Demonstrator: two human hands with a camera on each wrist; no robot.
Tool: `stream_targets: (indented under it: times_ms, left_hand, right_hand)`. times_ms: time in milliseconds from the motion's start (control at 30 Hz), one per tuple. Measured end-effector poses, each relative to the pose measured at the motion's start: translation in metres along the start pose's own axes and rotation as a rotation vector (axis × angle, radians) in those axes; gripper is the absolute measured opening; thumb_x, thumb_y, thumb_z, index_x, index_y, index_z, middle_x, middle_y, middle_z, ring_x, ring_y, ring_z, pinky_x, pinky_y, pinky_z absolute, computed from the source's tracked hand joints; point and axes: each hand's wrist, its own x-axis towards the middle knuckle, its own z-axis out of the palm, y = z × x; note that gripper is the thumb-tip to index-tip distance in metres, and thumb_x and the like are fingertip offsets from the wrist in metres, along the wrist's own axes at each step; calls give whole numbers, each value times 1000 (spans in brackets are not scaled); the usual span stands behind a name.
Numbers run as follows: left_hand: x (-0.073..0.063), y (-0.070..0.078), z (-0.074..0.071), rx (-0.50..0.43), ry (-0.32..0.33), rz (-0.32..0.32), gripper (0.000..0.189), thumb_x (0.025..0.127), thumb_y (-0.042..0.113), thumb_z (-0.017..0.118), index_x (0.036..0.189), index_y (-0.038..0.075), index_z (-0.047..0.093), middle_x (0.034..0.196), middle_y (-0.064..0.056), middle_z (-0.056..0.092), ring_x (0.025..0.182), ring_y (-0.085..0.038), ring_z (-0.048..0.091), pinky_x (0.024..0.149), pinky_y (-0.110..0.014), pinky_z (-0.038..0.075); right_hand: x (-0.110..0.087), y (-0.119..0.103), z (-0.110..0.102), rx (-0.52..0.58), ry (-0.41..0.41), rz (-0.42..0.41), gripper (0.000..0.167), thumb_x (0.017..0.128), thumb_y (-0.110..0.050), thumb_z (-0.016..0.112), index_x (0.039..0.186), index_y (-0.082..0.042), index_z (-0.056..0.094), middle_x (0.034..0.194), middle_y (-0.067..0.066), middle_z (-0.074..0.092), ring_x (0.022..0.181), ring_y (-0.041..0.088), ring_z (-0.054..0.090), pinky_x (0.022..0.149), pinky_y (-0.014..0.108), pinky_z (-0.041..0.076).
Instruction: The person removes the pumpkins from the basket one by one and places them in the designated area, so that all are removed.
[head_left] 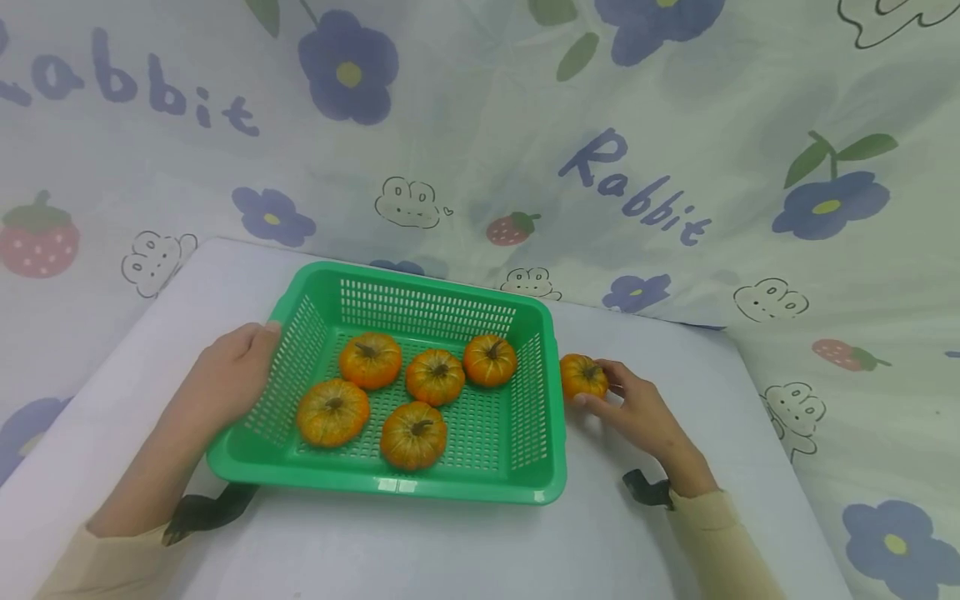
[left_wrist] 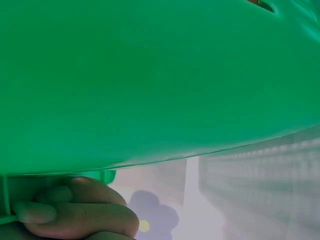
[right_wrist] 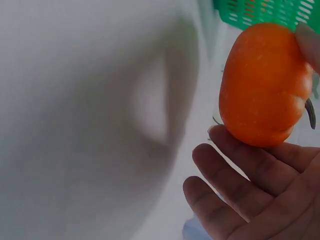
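Observation:
My left hand (head_left: 232, 375) grips the left rim of a green plastic basket (head_left: 480, 492). In the left wrist view, its fingers (left_wrist: 85, 220) curl under the basket's edge. Several small orange pumpkins (head_left: 333, 412) with short stems rest on the basket's slotted floor. Just outside the basket's right wall, my right hand (head_left: 633, 408) holds another small pumpkin (head_left: 583, 377) between thumb and fingers. The right wrist view shows the smooth orange side of this pumpkin (right_wrist: 265, 90), with the thumb on top and the other fingers spread along its lower side.
Both hands and the basket are over a white table (head_left: 420, 550). Behind and beside it hangs a pale curtain (head_left: 465, 125) printed with flowers, rabbits and strawberries. Dark straps (head_left: 213, 508) show at both wrists, by beige sleeves (head_left: 112, 562).

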Motion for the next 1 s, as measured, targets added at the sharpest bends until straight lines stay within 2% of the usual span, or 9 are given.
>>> stream_targets:
  times_ms: [333, 567, 767, 1000]
  left_hand:
    - [1, 0, 2, -10, -10, -8, 71, 110, 60, 15, 118, -1, 50, 89, -18, 61, 66, -28, 62, 55, -43, 57]
    - [0, -2, 0, 37, 12, 15, 68, 111, 57, 14, 112, 0, 52, 87, -16, 59, 69, -28, 58, 56, -40, 53]
    - [0, -1, 0, 23, 6, 9, 67, 111, 56, 15, 113, 0, 51, 87, -16, 60, 68, -28, 59, 56, -41, 54]
    - [3, -2, -2, 23, 5, 22, 65, 112, 52, 15, 114, -2, 52, 88, -16, 60, 69, -27, 59, 57, -41, 53]
  right_hand:
    - [3, -1, 11, 2, -36, 4, 74, 95, -44, 77, 150, -5, 46, 147, 22, 56, 132, 48, 56, 106, 61, 46]
    - [4, 1, 18, -55, -32, -1, 78, 95, -50, 76, 152, -6, 46, 145, 20, 57, 133, 42, 54, 109, 63, 43]
    - [3, 2, 20, -82, -24, -22, 81, 93, -45, 80, 153, -5, 44, 143, 21, 57, 129, 41, 54, 109, 62, 43]
    - [3, 3, 20, -103, -29, -26, 88, 87, -39, 87, 154, -5, 42, 145, 21, 56, 132, 41, 52, 111, 63, 41]
